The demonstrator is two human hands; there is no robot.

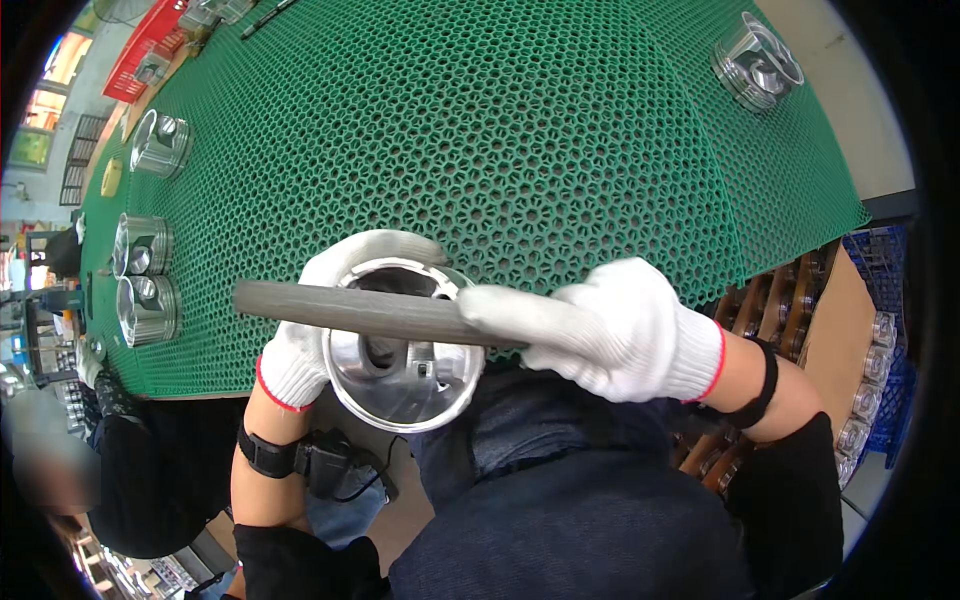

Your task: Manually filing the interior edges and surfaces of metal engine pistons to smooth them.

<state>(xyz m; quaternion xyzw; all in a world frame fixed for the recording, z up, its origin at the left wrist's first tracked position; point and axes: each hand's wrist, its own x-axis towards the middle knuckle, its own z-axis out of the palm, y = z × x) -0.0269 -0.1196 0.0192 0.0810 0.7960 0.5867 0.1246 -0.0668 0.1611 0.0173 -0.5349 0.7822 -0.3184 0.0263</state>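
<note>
Head view: right hand (622,330) grips a grey bar (360,309), long axis extending left from it across the piston (415,385) the left hand (299,350) grasps.

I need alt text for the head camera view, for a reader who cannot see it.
A white-gloved right hand holds a grey bar across the open end of a metal piston, gripped by the gloved left hand. Beyond lies a green perforated mat, with more pistons near its left edge and one at the upper right.
</note>
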